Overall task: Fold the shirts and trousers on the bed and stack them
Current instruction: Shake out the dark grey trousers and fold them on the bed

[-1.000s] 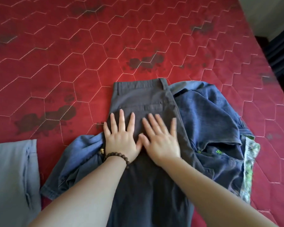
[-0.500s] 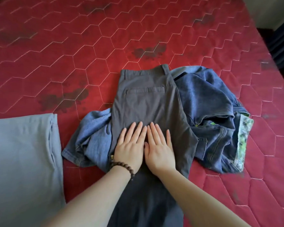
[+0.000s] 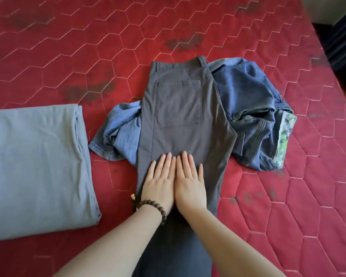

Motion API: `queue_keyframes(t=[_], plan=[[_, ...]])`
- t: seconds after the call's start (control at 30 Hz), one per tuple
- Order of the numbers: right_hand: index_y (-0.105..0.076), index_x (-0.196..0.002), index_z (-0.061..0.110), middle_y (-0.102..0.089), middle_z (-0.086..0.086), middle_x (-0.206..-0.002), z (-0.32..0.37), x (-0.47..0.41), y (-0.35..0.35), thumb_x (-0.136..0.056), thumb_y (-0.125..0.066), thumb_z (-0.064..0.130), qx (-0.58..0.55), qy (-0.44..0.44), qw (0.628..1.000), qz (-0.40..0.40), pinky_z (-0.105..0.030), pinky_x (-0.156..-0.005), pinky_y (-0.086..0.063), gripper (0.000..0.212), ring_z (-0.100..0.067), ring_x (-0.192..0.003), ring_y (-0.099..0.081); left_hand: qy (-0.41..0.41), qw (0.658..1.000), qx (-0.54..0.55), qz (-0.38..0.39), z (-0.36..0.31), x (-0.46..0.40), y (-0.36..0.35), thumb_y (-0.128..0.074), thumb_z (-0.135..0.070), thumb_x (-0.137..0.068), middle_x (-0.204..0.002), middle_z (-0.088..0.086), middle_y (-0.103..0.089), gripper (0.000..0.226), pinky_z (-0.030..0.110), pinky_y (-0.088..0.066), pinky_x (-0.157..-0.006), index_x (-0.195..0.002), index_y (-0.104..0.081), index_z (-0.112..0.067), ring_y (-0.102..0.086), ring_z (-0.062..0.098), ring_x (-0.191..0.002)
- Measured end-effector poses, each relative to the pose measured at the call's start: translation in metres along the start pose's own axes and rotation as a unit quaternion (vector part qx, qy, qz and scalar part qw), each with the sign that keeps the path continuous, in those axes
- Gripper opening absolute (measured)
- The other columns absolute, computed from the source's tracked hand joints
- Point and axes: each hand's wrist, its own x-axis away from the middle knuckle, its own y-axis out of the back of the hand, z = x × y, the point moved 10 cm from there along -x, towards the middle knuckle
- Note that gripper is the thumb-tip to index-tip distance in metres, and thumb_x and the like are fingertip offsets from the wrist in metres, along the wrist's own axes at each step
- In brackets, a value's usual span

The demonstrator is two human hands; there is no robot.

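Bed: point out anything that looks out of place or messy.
The trousers being smoothed lie on a crumpled heap of blue clothes, not on bare mattress. The mattress carries dark stains.

trousers (image 3: 180,108): matt grey woven cloth
mattress (image 3: 88,47): red quilted fabric, slight sheen
bracelet (image 3: 148,206): dark wooden beads
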Motion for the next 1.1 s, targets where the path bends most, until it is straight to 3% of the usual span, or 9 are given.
queue_keyframes(t=[0.03,0.17,0.27,0.47,0.57,0.7,0.87,1.0,1.1], plan=[[-0.015,-0.153,0.016,-0.006,-0.002,-0.161,0.001,0.013,-0.007,-0.101,-0.028,0.030,-0.006,-0.013,1.000,0.005,-0.043,-0.117,0.007,0.055,-0.018,-0.148,0.005,-0.001,1.000,0.004,0.001,0.003,0.013,-0.004,0.000,-0.028,-0.095,-0.162,0.007,0.008,0.057,0.039,0.013,-0.117,-0.146,0.018,-0.015,0.008,0.021,-0.148],[-0.013,-0.154,0.021,-0.006,-0.001,-0.161,-0.012,0.064,-0.021,-0.101,-0.027,0.039,0.012,-0.050,0.999,0.004,-0.043,-0.119,0.004,0.058,-0.016,-0.147,0.008,-0.012,1.000,0.016,-0.006,0.016,0.059,-0.009,-0.033,-0.042,-0.099,-0.161,0.010,-0.008,0.065,0.042,-0.005,-0.121,-0.153,-0.009,-0.014,-0.007,0.023,-0.149],[-0.014,-0.153,0.025,-0.005,-0.004,-0.161,-0.008,0.099,-0.025,-0.098,-0.031,0.045,0.010,-0.068,0.998,0.002,-0.044,-0.120,0.003,0.061,-0.021,-0.148,0.003,-0.004,0.999,0.036,0.008,0.014,0.097,-0.020,-0.042,-0.044,-0.096,-0.160,0.013,-0.014,0.070,0.046,-0.012,-0.120,-0.152,-0.015,-0.014,-0.010,0.026,-0.148],[-0.005,-0.152,0.031,0.004,-0.004,-0.161,0.010,0.168,-0.040,-0.096,-0.018,0.047,0.019,-0.092,0.995,0.022,-0.044,-0.119,0.010,0.059,-0.020,-0.147,0.012,0.014,0.999,0.030,0.025,0.000,0.170,-0.043,-0.033,-0.040,-0.098,-0.161,0.011,-0.003,0.065,0.050,-0.004,-0.120,-0.153,-0.004,-0.021,0.002,0.029,-0.149],[-0.008,-0.153,0.031,0.001,-0.005,-0.161,0.017,0.204,-0.047,-0.096,-0.018,0.048,0.021,-0.095,0.995,0.024,-0.044,-0.119,0.005,0.060,-0.021,-0.148,0.009,-0.008,0.999,0.024,0.023,0.002,0.203,-0.047,-0.026,-0.043,-0.095,-0.161,0.011,-0.010,0.064,0.052,-0.014,-0.119,-0.153,-0.015,-0.020,-0.006,0.030,-0.149],[-0.020,-0.153,0.026,-0.013,-0.005,-0.160,0.014,0.248,-0.051,-0.096,-0.028,0.050,0.051,-0.029,0.998,0.023,-0.045,-0.119,-0.005,0.062,-0.021,-0.149,-0.005,-0.032,0.999,0.015,0.007,0.020,0.239,-0.054,-0.029,-0.049,-0.092,-0.160,0.008,-0.017,0.068,0.050,-0.019,-0.118,-0.153,-0.023,-0.020,-0.014,0.027,-0.148],[-0.024,-0.151,0.012,-0.020,-0.010,-0.158,0.008,0.297,-0.054,-0.098,-0.025,0.045,0.037,-0.106,0.994,0.002,-0.048,-0.118,-0.008,0.062,-0.025,-0.148,-0.014,0.081,0.996,0.049,0.003,0.011,0.283,-0.060,-0.026,-0.048,-0.090,-0.158,0.012,-0.021,0.069,0.051,-0.018,-0.117,-0.152,-0.023,-0.017,-0.021,0.031,-0.146],[-0.024,-0.152,0.022,-0.020,-0.005,-0.159,0.031,0.343,-0.070,-0.097,-0.028,0.044,0.041,-0.038,0.998,0.018,-0.051,-0.117,-0.008,0.060,-0.020,-0.148,-0.010,0.033,0.999,0.039,0.017,-0.026,0.339,-0.078,-0.027,-0.048,-0.093,-0.160,0.008,-0.020,0.064,0.053,-0.017,-0.117,-0.152,-0.023,-0.025,-0.015,0.041,-0.145],[-0.023,-0.152,0.021,-0.019,-0.002,-0.159,0.007,0.373,-0.068,-0.097,-0.028,0.046,0.053,-0.056,0.997,0.012,-0.051,-0.118,-0.008,0.061,-0.020,-0.148,-0.012,0.005,0.999,0.025,0.023,-0.012,0.368,-0.084,-0.030,-0.053,-0.092,-0.161,0.004,-0.016,0.066,0.050,-0.018,-0.118,-0.153,-0.021,-0.028,-0.016,0.033,-0.147]])
